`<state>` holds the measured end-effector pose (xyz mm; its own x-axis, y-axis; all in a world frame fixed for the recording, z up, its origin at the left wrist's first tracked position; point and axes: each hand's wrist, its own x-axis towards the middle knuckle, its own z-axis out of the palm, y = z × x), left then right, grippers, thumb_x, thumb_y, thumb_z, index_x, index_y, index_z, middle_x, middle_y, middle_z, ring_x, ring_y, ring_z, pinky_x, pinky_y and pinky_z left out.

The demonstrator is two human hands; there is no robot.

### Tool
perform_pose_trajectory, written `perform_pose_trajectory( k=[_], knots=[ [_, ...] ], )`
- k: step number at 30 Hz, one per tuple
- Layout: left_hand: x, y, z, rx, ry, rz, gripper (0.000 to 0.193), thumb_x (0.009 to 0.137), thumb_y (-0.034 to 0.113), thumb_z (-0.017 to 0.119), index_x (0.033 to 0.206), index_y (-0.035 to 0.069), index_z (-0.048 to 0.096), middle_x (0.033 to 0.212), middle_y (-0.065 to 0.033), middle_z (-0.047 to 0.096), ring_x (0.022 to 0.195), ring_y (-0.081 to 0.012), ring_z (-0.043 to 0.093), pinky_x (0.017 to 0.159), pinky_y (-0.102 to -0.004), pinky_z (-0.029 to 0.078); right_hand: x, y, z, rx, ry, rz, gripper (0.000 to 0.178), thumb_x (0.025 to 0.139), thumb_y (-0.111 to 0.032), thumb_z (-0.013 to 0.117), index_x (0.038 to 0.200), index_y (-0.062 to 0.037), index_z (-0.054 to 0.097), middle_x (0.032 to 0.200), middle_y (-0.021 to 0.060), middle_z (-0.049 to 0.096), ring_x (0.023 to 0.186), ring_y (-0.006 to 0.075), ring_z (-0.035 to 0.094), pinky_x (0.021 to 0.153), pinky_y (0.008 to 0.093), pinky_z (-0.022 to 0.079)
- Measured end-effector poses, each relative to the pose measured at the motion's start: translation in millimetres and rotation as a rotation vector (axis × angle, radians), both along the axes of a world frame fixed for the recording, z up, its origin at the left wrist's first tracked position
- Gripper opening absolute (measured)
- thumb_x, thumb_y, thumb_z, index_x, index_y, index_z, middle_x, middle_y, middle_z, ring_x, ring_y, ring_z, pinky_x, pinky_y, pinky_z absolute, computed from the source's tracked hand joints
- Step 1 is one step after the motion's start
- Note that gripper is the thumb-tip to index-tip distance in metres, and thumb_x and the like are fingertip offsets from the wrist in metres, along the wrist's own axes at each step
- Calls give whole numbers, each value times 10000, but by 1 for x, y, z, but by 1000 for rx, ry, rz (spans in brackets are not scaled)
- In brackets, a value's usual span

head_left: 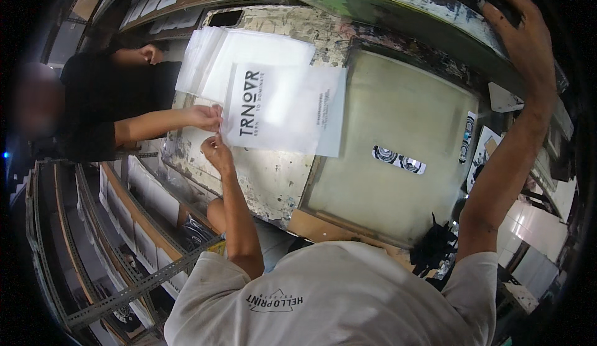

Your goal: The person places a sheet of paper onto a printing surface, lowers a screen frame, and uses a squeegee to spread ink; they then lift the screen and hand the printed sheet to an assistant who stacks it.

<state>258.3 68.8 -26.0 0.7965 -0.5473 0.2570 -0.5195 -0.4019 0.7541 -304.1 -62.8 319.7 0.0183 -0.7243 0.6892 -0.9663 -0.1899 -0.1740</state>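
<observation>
A translucent white plastic bag (283, 110) with black print lies partly over a stack of white bags (261, 50) on the paint-worn table. My left hand (216, 153) pinches its lower left corner, fingertips closed. Right beside it, a co-worker's hand (207, 117) pinches the same edge from the left. My right hand (516, 26) is raised at the upper right, its fingers curled around the end of a paint-stained screen-printing frame (398, 4). That frame is tilted up along the far side. The bag's right edge reaches toward a pale flat printing bed (398, 110).
A black and white sticker strip (399, 159) lies on the bed. Black crumpled material (433, 243) sits at its near right corner. Metal shelves (124, 234) with boards stand at the left. The co-worker (93, 103) in black stands left of the table (261, 181).
</observation>
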Motion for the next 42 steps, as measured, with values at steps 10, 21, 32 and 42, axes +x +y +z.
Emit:
perform_pose_trajectory(
  k=[10, 21, 32, 42],
  knots=[
    [-138, -42, 63, -181, -548, -516, 279, 839, 111, 777, 1101, 79, 687, 1114, -104, 684, 1086, -291, 612, 940, -419, 412, -86, -46, -21, 245, -20, 74, 474, 922, -285, 729, 1346, -95, 640, 1281, 152, 656, 1160, 215, 632, 1033, 338, 457],
    [-164, -56, 20, 137, -598, -358, 342, 741, 228, 835, 1075, 174, 780, 1221, -99, 572, 1165, -305, 495, 929, -455, 341, -85, -39, -24, 280, -30, 66, 502, 915, -322, 739, 1354, -101, 633, 1323, 163, 611, 1185, 226, 614, 1047, 365, 453],
    [-167, -51, 25, 59, -712, -452, 509, 796, 497, 792, 1230, 237, 739, 1357, -101, 512, 1269, -290, 397, 1020, -485, 233, -67, -37, -14, 192, -74, 107, 444, 889, -402, 728, 1282, -197, 701, 1286, 175, 657, 1194, 300, 629, 1051, 371, 448],
    [-144, -59, -1, 89, -466, -543, 184, 779, 284, 829, 936, 191, 803, 1311, -70, 565, 1246, -307, 445, 992, -534, 280, -67, -36, -14, 182, -24, 87, 455, 876, -403, 735, 1284, -205, 700, 1313, 176, 640, 1201, 308, 626, 1051, 388, 450]
  ],
)
